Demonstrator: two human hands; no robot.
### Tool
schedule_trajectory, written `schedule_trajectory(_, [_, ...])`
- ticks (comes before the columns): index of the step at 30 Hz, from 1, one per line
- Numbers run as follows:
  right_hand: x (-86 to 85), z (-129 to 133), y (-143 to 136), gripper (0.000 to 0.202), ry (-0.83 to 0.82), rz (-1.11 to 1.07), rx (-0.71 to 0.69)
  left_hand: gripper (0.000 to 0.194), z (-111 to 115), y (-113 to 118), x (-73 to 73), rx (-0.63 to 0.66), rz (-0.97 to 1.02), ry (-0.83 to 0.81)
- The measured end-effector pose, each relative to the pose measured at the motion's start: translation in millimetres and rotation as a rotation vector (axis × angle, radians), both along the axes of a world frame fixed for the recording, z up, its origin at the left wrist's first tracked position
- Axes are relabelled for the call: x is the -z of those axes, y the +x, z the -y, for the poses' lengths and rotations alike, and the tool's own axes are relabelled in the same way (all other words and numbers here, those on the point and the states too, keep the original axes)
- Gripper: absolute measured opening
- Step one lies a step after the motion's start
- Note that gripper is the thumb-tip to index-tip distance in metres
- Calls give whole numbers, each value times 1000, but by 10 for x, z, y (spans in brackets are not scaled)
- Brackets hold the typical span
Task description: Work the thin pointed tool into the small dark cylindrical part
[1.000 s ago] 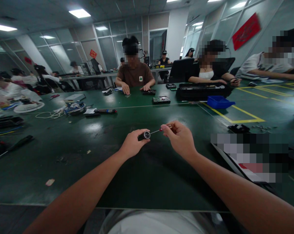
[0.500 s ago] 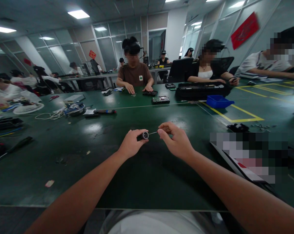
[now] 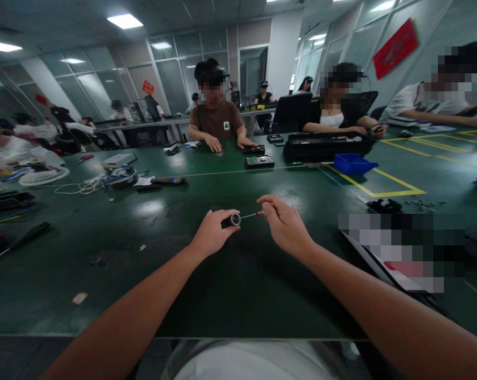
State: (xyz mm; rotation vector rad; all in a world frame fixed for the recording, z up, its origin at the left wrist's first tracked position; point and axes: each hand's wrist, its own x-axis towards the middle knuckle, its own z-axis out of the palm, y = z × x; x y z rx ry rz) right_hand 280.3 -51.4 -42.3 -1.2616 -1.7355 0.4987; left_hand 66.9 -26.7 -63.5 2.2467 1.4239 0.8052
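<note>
Near the middle of the green table (image 3: 207, 301), my left hand (image 3: 212, 232) grips a small black cylinder (image 3: 235, 219) with a silvery ring at its end facing right. My right hand (image 3: 286, 219) pinches a thin screwdriver (image 3: 251, 215) with a bit of red by the fingertips. Its metal shaft points left and its tip is at the ringed end of the cylinder. Whether the tip is inside or only touching I cannot tell. Most of the screwdriver's handle is hidden by my right fingers.
Across the table a person in brown (image 3: 215, 121) has both hands on small parts. A circuit-board drive (image 3: 259, 161), a long black unit (image 3: 327, 146) and a blue bin (image 3: 353, 164) lie ahead. Tools and cables (image 3: 120, 177) are at left, a blurred-out flat object (image 3: 404, 258) at right.
My right fingers have shifted slightly right along the screwdriver, and its red part now shows. My left hand keeps its grip on the cylinder. The view has shifted slightly.
</note>
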Motion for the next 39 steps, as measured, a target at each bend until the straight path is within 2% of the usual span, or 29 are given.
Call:
schedule_trajectory(6, [47,-53,-47,19,-90,-340,-49,35,-6,-11,7,-50,23,41])
schedule_trajectory(12, [127,-215,-30,22,-375,-873,-50,39,9,4,-12,41,-16,77])
schedule_trajectory(14, [133,-246,-2,24,-471,-964,-69,39,10,5,-15,42,-27,78])
schedule_trajectory(15, [131,-250,8,23,-463,-978,-59,39,9,4,-14,41,-30,76])
schedule_trajectory(19, [118,-218,6,20,-300,-887,-27,39,6,-10,-7,31,-33,68])
schedule_trajectory(24, [143,-194,-30,28,-189,-704,-21,40,7,-8,-2,19,-31,71])
schedule_trajectory(29, [151,-191,-35,30,-147,-589,-24,40,14,1,-15,19,-46,58])
schedule_trajectory(32, [85,-149,-14,30,-130,-474,-26,39,13,0,-22,15,-51,48])
schedule_trajectory(36, [-35,-76,27,37,-99,-187,42,39,14,-4,-25,3,-43,50])
schedule_trajectory(39, [-58,-49,31,30,-71,-151,32,38,19,-5,-25,4,-42,52])
